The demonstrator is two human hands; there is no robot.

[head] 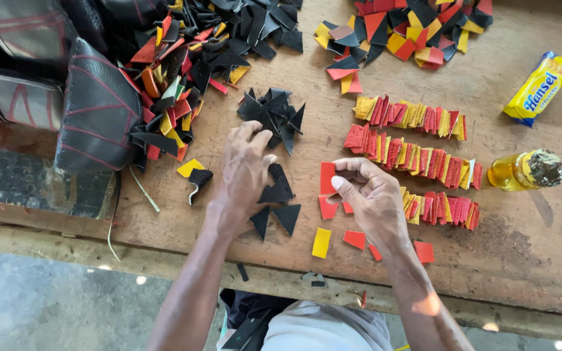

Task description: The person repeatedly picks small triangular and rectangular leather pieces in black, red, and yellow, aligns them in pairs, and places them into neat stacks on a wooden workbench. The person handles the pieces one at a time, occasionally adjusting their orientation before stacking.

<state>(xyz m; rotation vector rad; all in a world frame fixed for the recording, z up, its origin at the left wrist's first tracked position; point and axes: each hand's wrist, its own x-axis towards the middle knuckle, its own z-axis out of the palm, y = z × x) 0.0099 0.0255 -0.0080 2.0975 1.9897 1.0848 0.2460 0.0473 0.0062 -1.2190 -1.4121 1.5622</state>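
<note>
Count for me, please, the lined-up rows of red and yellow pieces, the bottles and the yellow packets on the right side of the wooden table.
Rows of red and yellow pieces: 3
Bottle: 1
Yellow packet: 1
Total: 5

Single head-worn view, looking steeply down.

Camera sits above the person's own forearms, facing almost straight down onto the wooden counter (pixel 502 260) at close working range; the counter's near edge runs along the lower frame, floor visible lower left. No second view recorded.
</note>
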